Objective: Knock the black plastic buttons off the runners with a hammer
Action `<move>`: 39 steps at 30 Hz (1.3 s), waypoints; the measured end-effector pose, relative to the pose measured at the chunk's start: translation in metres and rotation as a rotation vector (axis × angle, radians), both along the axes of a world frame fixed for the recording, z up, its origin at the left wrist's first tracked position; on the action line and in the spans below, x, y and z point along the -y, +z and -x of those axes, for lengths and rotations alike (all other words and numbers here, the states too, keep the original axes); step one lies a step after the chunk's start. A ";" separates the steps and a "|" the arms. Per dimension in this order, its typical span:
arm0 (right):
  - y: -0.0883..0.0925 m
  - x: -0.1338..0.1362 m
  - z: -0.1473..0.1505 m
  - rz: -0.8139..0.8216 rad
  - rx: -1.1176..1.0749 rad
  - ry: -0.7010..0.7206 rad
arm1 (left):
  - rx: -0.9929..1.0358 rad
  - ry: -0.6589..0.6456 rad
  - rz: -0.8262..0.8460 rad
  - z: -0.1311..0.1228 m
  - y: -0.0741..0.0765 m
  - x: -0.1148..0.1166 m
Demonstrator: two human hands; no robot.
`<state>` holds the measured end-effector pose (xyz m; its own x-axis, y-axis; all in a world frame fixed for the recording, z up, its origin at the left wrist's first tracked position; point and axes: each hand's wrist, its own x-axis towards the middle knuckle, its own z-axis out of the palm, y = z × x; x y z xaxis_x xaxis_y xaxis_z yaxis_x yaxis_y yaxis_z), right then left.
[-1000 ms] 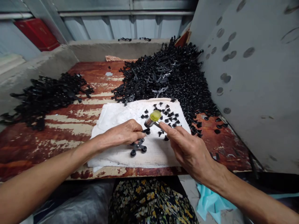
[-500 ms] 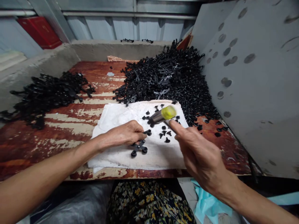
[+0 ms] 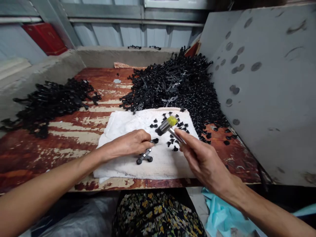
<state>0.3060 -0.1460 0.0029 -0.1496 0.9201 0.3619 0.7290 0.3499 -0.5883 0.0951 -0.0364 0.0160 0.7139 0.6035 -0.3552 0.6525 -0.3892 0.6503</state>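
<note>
On the folded white cloth (image 3: 123, 123), my left hand (image 3: 135, 142) is closed on a black jointed bracket (image 3: 145, 154). Two round black ends of it point toward me, and another end sticks out by my fingertips. My right hand (image 3: 202, 154) grips a hammer (image 3: 165, 125) by its thin metal handle. The hammer's head has a yellow end and a dark end, and hangs just right of the bracket, the dark end nearer to it. Several small black caps (image 3: 175, 148) lie on the cloth around and beyond the hammer.
A large heap of black parts (image 3: 170, 82) rises behind the cloth, and a smaller heap (image 3: 56, 98) lies at the left of the worn red table (image 3: 71, 126). A grey panel (image 3: 266, 98) stands along the right. Two brackets sit on the back ledge (image 3: 103, 56).
The hammer head has moved slightly left and down, and shows less blur. My left hand stays on the bracket. The whole view has shifted a little.
</note>
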 end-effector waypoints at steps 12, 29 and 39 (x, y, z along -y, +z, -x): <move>0.001 -0.008 0.023 0.565 -0.900 -0.137 | 0.206 0.425 -0.325 0.009 0.016 0.045; -0.007 0.006 0.008 0.545 -0.903 -0.212 | 0.232 0.383 0.245 -0.012 0.010 0.018; -0.016 0.006 0.001 0.560 -1.060 -0.245 | 0.137 0.196 0.089 -0.015 0.007 0.005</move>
<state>0.3046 -0.1520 -0.0131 0.1776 0.9502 -0.2561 -0.1920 -0.2218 -0.9560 0.1098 -0.0413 0.0227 0.6317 0.7055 -0.3212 0.6132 -0.2014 0.7638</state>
